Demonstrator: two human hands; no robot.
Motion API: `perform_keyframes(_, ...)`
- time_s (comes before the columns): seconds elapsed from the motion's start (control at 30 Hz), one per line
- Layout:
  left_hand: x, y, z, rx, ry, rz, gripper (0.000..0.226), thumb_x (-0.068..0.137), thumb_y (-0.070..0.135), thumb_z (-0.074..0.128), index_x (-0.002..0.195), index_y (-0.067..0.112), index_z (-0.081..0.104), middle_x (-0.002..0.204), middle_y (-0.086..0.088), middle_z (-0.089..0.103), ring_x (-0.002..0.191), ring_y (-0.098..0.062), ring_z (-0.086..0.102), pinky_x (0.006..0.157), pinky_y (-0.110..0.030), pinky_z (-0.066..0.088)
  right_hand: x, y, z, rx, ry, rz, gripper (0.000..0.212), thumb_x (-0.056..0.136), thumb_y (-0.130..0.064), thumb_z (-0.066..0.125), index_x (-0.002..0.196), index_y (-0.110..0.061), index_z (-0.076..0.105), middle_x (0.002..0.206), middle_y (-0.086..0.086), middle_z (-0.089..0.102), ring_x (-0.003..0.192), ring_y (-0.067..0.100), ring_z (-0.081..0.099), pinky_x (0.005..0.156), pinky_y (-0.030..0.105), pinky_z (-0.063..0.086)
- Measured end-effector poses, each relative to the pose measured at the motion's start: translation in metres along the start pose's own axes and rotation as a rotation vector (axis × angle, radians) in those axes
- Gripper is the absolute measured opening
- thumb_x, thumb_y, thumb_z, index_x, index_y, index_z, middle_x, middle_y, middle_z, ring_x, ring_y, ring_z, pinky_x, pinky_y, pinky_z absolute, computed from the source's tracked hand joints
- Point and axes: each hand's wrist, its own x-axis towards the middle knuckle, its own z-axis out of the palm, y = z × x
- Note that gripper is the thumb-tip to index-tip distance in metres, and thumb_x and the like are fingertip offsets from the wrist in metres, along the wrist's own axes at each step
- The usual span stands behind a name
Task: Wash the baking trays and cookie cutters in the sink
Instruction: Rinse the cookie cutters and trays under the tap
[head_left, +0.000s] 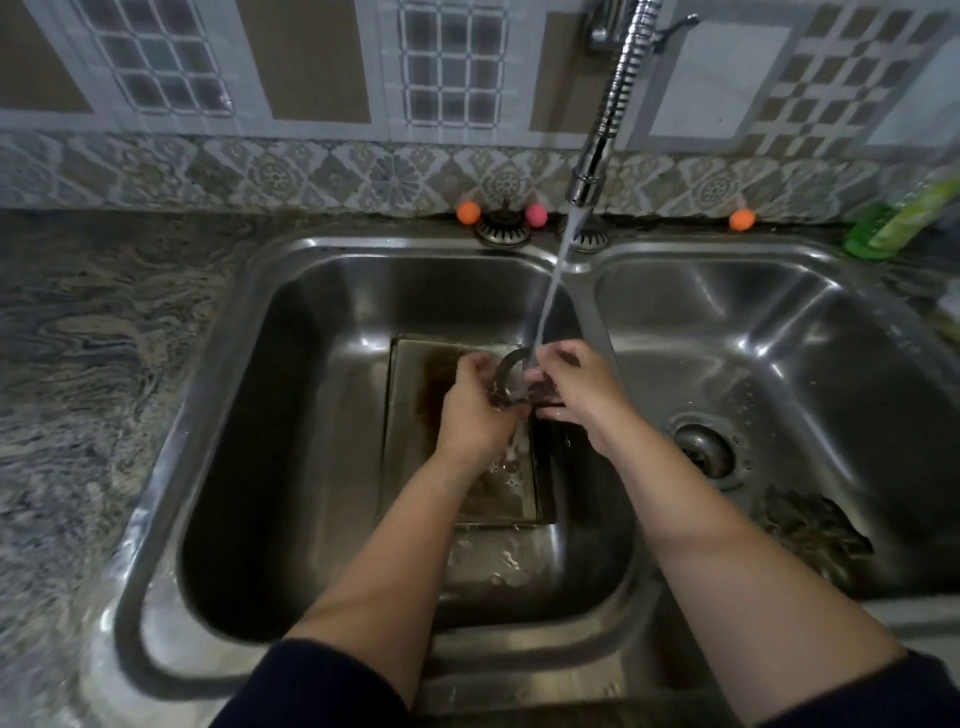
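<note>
A round metal cookie cutter (509, 371) is held over the left basin of the steel double sink (311, 270), right under the running stream from the tap (597, 156). My left hand (475, 405) grips its lower left side. My right hand (576, 387) pinches its right side; something dark shows under those fingers, too blurred to tell what. Below both hands a rectangular baking tray (415, 415) lies flat on the basin floor, stained brown, with water pooling at its near end.
The right basin holds a drain strainer (704, 449) and a dark wet clump (810, 525) near its front. A green bottle (893, 223) stands at the back right. Small orange and pink balls (467, 212) sit along the tiled wall. Granite counter (93, 338) lies left.
</note>
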Motion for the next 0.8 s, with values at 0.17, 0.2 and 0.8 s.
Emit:
perform_keyframes(0.17, -0.011, 0.0, -0.001, 0.064, -0.035, 0.085, 0.06, 0.079, 0.003, 0.072, 0.133, 0.021, 0.053, 0.118, 0.007, 0.064, 0.107, -0.006, 0.062, 0.092, -0.032, 0.054, -0.009, 0.001, -0.006, -0.059, -0.09, -0.011, 0.02, 0.099, -0.018, 0.048, 0.112, -0.025, 0.061, 0.113, 0.005, 0.063, 0.098, 0.024, 0.065, 0.077, 0.034, 0.056)
perform_keyframes(0.2, -0.012, 0.0, -0.001, 0.023, -0.024, 0.066, 0.058, 0.079, 0.002, 0.071, 0.131, 0.02, 0.054, 0.116, 0.005, 0.066, 0.105, -0.007, 0.063, 0.091, -0.031, 0.054, -0.01, 0.002, -0.006, -0.028, -0.086, -0.03, 0.02, 0.099, -0.016, 0.047, 0.108, -0.026, 0.062, 0.112, 0.005, 0.064, 0.096, 0.024, 0.067, 0.078, 0.034, 0.057)
perform_keyframes(0.8, -0.003, 0.034, 0.002, -0.136, 0.081, 0.217, 0.051, 0.086, 0.003, 0.066, 0.131, 0.021, 0.054, 0.111, 0.009, 0.066, 0.096, 0.002, 0.064, 0.079, -0.013, 0.053, -0.004, -0.009, -0.009, 0.383, 0.022, 0.037, 0.018, 0.094, -0.025, 0.056, 0.106, -0.02, 0.044, 0.114, 0.014, 0.062, 0.094, 0.028, 0.067, 0.084, 0.044, 0.056)
